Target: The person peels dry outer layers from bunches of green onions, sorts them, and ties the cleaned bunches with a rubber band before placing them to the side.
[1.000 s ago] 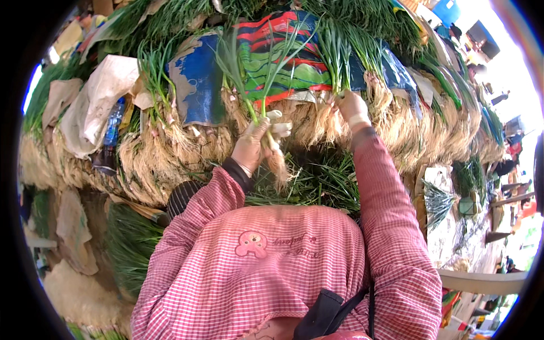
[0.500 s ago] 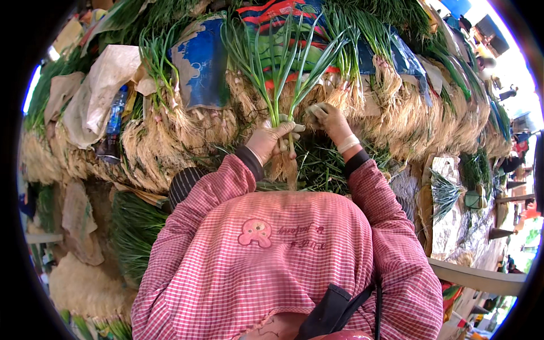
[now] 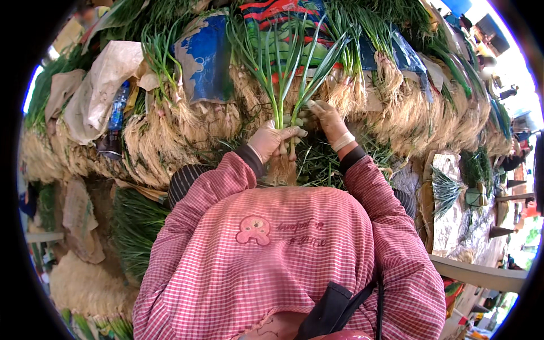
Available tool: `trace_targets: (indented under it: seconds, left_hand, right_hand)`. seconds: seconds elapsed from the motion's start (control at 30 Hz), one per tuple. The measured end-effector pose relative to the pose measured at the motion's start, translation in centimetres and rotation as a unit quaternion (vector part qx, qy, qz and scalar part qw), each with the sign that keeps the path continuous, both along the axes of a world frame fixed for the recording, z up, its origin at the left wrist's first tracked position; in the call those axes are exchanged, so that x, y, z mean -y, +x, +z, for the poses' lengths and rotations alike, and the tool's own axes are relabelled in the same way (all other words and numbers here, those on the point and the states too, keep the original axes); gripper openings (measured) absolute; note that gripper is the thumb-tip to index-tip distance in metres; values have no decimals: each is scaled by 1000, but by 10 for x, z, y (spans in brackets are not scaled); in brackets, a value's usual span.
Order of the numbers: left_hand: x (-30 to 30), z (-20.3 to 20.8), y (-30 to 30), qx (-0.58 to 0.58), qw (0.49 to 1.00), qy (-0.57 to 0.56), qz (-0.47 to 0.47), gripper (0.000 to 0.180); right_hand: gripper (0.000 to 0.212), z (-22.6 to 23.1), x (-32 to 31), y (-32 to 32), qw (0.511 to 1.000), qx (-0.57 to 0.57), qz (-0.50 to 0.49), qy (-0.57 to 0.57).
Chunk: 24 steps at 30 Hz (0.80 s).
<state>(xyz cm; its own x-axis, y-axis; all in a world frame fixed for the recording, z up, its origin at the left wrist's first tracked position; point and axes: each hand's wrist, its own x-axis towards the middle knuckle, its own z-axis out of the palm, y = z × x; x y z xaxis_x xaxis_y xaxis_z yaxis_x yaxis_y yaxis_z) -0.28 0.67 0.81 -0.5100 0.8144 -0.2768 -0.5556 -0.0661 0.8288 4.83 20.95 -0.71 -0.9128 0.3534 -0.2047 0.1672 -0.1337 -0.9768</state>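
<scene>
My left hand [image 3: 273, 140], in a pale thin glove, is closed round a few green garlic stalks [image 3: 279, 107]. Their long flat leaves fan away from me. Below that hand hang small pale bulbs and a tuft of straw-coloured roots [image 3: 281, 170]. My right hand [image 3: 328, 120], gloved too, is at the right side of the same bunch, its fingers curled in against the rightmost stalk. Its fingertips are partly hidden by the stems. Beneath both hands lies a heap of loose green leaf trimmings [image 3: 320, 161].
A long row of rooty bunches [image 3: 396, 124] runs across in front of me, with a blue sack piece [image 3: 201, 62] and a red-and-green printed sack [image 3: 283, 25] over it. A drink bottle [image 3: 117, 110] stands at left. More greens [image 3: 136, 226] lie beside my left arm.
My right hand has moved in from the right and come up against the stalks. My left hand keeps its hold, and the bunch has shifted slightly.
</scene>
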Motion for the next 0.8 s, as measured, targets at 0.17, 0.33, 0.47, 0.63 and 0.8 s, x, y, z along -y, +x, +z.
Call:
trace_targets:
  seconds: [0.17, 0.33, 0.47, 0.63, 0.8]
  left_hand:
    - [1, -3, 13, 51, 997, 49, 17, 25]
    - [-1, -13, 19, 90, 984, 149, 37, 22]
    - [8, 0, 22, 85, 982, 168, 30, 29]
    - [20, 13, 13, -30, 999, -12, 0, 52]
    - [10, -27, 14, -72, 995, 65, 4, 78]
  right_hand:
    - [22, 7, 49, -7, 985, -74, -44, -152]
    - [26, 15, 55, -7, 953, -10, -23, -301]
    - [22, -28, 21, -3, 917, 35, 56, -393]
    - [36, -74, -18, 53, 593, 255, 459, 610]
    - [40, 73, 26, 56, 838, 58, 156, 520]
